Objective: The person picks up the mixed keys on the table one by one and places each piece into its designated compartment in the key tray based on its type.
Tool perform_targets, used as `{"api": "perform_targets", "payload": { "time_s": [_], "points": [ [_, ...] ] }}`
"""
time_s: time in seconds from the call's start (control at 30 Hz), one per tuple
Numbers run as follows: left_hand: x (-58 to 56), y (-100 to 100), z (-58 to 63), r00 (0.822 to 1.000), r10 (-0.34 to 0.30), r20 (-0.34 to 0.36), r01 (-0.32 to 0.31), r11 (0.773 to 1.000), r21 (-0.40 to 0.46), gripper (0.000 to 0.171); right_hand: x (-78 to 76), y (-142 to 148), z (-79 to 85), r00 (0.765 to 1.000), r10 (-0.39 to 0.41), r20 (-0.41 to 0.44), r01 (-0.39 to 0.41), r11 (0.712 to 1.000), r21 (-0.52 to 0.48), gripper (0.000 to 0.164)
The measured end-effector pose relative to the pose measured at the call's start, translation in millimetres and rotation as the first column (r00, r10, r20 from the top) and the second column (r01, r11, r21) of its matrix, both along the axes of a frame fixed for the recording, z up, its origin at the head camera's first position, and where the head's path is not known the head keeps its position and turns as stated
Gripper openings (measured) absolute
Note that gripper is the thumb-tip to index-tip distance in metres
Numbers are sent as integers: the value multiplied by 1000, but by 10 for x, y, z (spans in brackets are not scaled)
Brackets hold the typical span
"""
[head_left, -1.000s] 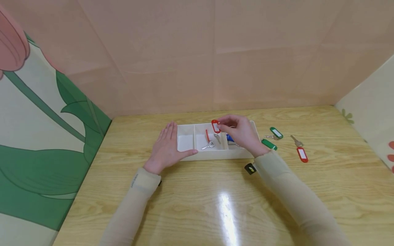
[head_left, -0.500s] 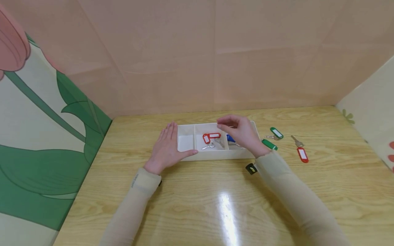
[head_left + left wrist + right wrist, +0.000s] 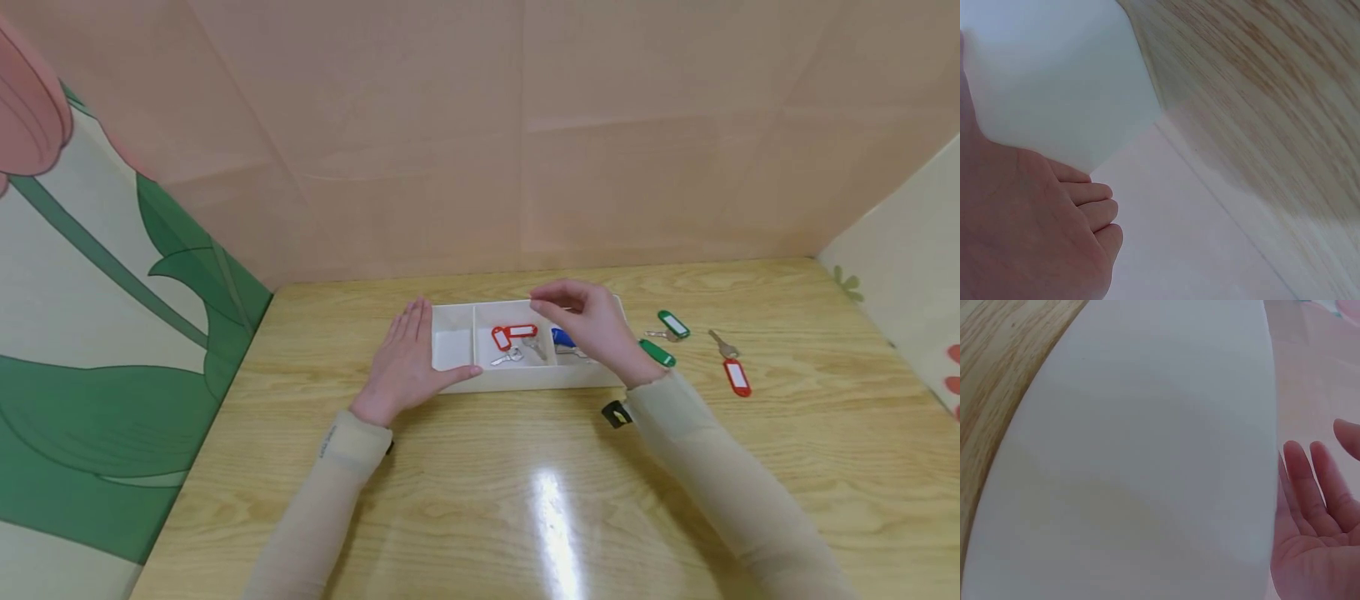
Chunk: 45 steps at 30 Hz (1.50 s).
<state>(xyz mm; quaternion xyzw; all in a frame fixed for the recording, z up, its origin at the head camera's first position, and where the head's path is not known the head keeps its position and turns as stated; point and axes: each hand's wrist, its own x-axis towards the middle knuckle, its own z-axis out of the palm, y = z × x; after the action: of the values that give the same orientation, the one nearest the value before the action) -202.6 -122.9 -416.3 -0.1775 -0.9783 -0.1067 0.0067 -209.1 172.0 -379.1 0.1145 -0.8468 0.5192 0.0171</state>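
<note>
A white divided box [image 3: 517, 381] stands on the table, seen also as a broad white wall [image 3: 1147, 456] in the right wrist view. My left hand [image 3: 405, 358] lies against its left end with straight fingers, the thumb reaching along the front rim. Over the right part hovers my right hand [image 3: 600, 332], its fingers loosely bent and holding nothing. In the middle compartment lie two red key tags [image 3: 521, 332] and two silver keys [image 3: 507, 357]. A blue key tag [image 3: 562, 337] shows in the right compartment, partly hidden by the right hand. The left compartment [image 3: 453, 348] holds nothing.
To the right of the box lie two green key tags [image 3: 673, 323], one with a key beside it. Further right is a red key tag [image 3: 737, 377] with a brass-coloured key [image 3: 723, 344]. A pink wall [image 3: 480, 167] rises behind the table.
The right hand has let go of a red key tag, which dropped into the middle compartment with its key. The left hand has stayed in place.
</note>
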Motion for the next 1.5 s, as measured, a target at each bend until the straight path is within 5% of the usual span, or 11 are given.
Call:
{"api": "perform_targets", "payload": {
  "time_s": [1.5],
  "points": [
    [-3,0,2,1000,4,16,-4,1000,-8,134,194,245,-21,1000,-21,7,21,999,-30,42]
  ]
}}
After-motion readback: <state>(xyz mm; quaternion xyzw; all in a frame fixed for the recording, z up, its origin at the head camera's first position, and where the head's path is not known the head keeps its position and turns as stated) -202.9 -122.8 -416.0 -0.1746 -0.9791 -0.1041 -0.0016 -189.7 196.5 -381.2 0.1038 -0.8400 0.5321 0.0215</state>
